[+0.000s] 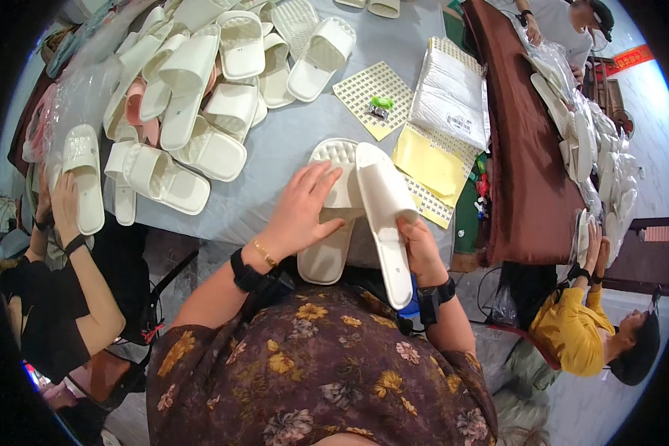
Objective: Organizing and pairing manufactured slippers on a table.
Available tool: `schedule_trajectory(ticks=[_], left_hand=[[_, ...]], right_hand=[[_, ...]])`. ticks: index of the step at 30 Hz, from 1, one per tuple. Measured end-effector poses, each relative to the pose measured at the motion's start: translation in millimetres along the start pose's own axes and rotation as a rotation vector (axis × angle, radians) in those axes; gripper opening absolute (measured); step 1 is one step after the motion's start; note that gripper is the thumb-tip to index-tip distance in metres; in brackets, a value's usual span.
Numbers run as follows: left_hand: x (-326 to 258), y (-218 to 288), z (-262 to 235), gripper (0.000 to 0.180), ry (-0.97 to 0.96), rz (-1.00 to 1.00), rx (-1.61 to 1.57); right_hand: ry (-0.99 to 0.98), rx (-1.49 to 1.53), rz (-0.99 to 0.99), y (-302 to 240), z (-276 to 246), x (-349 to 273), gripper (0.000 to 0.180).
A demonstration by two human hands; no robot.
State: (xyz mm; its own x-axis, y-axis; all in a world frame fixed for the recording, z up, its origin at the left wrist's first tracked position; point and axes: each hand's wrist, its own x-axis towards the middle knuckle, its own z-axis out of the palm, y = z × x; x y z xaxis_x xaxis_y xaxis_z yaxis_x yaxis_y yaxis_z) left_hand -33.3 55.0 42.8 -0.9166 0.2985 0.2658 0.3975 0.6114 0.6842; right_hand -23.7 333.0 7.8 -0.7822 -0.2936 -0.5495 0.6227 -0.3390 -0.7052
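Observation:
Two white slide slippers are in front of my body at the table's near edge. My right hand (422, 249) is closed round the side of one slipper (385, 189), which is tilted and partly overlaps the other. My left hand (301, 207) rests with fingers spread and thumb apart over the strap of the second slipper (325, 256), which lies sole down with a quilted footbed. The left fingers touch its strap without wrapping round it.
A heap of white slippers (189, 82) covers the table's far left. Sticker sheets (372, 85), yellow paper (429, 163) and a white plastic packet (450, 97) lie right. Co-workers handle slippers at both sides; a brown padded bench (524, 149) stands at the right.

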Motion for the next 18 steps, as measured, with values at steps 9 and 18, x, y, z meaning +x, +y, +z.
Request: schedule_trajectory(ticks=[9,18], left_hand=[[-6.8,-31.2,21.3,0.069,0.059,-0.12,0.171],[-10.2,-29.6,11.7,0.065,0.105,-0.172,0.189]], right_hand=[[0.425,-0.967,-0.637,4.4,11.4,-1.6,0.071],[0.345,-1.521,-0.9,12.1,72.4,-15.6,0.108]])
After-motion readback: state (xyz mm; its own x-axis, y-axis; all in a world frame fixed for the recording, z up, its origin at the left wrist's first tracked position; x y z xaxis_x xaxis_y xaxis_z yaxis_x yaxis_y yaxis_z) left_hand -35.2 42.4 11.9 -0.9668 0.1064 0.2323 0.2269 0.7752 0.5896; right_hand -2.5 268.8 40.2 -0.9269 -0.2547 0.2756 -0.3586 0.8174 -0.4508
